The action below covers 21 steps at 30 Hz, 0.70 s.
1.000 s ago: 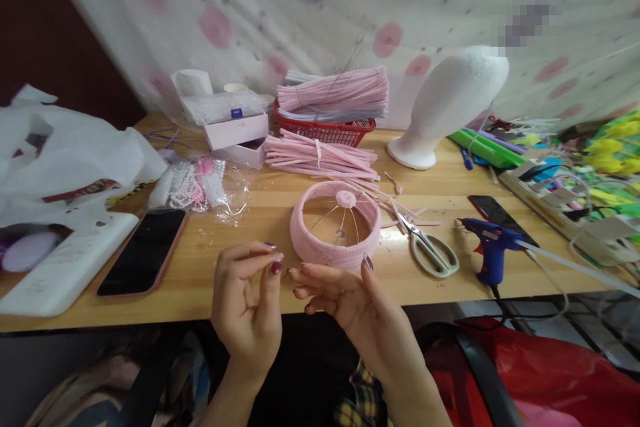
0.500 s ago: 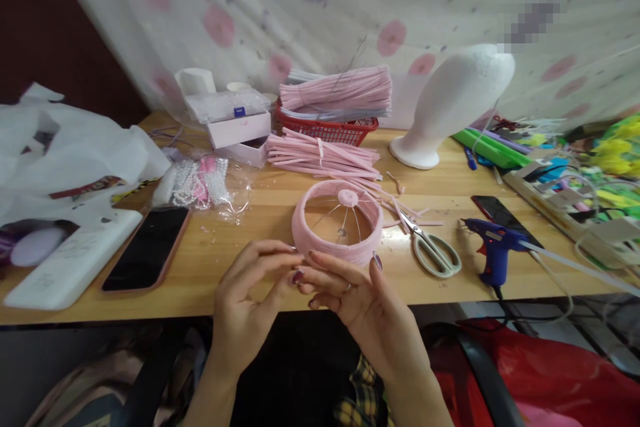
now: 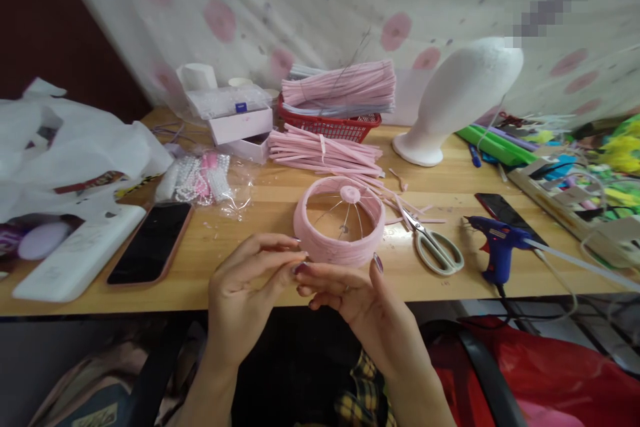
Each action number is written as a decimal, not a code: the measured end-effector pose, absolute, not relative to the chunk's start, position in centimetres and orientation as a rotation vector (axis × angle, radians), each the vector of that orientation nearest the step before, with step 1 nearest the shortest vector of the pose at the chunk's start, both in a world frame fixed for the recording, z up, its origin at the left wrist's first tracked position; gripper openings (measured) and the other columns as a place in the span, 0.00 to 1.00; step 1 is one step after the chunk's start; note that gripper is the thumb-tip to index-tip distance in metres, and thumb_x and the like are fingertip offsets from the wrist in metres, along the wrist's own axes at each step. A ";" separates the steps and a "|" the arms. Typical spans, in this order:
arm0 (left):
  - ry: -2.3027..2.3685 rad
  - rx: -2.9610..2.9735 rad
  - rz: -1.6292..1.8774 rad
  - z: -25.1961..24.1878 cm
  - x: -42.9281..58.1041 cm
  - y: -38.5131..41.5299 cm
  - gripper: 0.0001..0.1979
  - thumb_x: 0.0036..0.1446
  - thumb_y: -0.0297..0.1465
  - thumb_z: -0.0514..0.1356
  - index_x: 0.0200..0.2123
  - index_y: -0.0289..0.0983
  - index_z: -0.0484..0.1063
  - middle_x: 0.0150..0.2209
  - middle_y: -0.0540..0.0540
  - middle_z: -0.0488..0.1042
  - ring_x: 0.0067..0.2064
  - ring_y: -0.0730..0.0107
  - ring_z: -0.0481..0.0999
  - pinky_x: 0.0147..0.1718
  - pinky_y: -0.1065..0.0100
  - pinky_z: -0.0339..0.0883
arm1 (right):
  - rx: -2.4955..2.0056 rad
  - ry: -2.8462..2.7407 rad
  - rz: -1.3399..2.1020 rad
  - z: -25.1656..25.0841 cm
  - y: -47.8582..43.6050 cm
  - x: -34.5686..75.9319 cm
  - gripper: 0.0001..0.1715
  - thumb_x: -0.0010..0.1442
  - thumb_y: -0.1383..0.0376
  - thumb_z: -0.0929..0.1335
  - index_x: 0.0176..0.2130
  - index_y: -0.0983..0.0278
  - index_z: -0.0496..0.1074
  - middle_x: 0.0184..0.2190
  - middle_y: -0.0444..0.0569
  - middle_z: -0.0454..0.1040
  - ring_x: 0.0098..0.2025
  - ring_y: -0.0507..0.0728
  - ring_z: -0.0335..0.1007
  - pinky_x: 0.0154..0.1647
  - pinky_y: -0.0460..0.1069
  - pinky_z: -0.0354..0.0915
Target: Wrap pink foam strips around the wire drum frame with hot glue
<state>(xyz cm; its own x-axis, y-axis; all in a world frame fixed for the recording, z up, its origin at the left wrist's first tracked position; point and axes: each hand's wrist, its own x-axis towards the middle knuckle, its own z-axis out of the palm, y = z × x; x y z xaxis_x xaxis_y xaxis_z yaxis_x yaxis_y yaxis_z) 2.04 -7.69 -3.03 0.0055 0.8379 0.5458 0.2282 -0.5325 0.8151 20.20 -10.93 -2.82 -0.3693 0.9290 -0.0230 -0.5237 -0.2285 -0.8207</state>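
Left hand (image 3: 244, 293), narrowed, is pinching at the fingertips of the open right hand (image 3: 361, 301), holding nothing I can make out. A pink ring (image 3: 336, 245) is sitting on the counter (image 3: 250, 230) just beyond, rim wrapped, spokes bare.

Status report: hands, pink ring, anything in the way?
Left hand touches open right hand, nothing seen held. Pink ring on table beyond. Scissors beside it.

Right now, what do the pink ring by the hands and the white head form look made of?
Pink ring: looks wrapped in fuzzy chenille stem. It is matte, and ridged coils show. The thin spokes inside are probably metal wire. Head form: likely polystyrene foam, going by its white, matte, grainy surface.
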 end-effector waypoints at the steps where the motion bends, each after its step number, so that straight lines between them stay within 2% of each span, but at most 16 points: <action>1: 1.093 1.804 1.530 -2.8 2.2 -7.7 0.08 0.60 0.25 0.66 0.35 0.45 0.82 0.40 0.49 0.80 0.43 0.69 0.80 0.39 0.71 0.74 | -0.658 -0.923 1.779 -2.8 -11.0 20.2 0.35 0.71 0.42 0.57 0.52 0.59 0.80 0.54 0.53 0.80 0.53 0.60 0.76 0.52 0.55 0.67; 9: 1.156 1.882 1.507 -2.8 3.4 -7.7 0.07 0.64 0.25 0.60 0.32 0.40 0.73 0.33 0.50 0.76 0.36 0.71 0.77 0.36 0.71 0.72 | -0.709 -0.946 1.731 -3.1 -11.3 20.1 0.34 0.70 0.42 0.59 0.52 0.59 0.80 0.54 0.54 0.79 0.53 0.62 0.75 0.52 0.56 0.67; 15: 1.160 1.827 1.763 -3.8 4.6 -7.8 0.07 0.64 0.24 0.60 0.33 0.40 0.72 0.33 0.51 0.75 0.37 0.71 0.76 0.52 0.63 0.72 | -0.554 -0.800 1.905 -2.6 -11.1 19.6 0.32 0.70 0.43 0.60 0.53 0.59 0.79 0.55 0.54 0.79 0.52 0.59 0.75 0.50 0.51 0.67; 21: 1.126 1.724 1.853 -4.1 5.0 -7.3 0.07 0.66 0.27 0.59 0.33 0.40 0.71 0.32 0.52 0.73 0.36 0.72 0.74 0.54 0.59 0.72 | -0.453 -0.561 2.096 -2.3 -10.7 19.7 0.31 0.69 0.44 0.61 0.53 0.60 0.79 0.55 0.54 0.79 0.53 0.56 0.75 0.51 0.49 0.68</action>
<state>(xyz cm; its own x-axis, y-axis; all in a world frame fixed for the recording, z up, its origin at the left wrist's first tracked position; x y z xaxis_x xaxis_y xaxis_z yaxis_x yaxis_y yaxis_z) 5.00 -7.34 -4.12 -0.1833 0.7313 0.6569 0.2459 -0.6129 0.7509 19.66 -10.67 -2.34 -0.5350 0.8380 -0.1072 -0.6725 -0.4992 -0.5464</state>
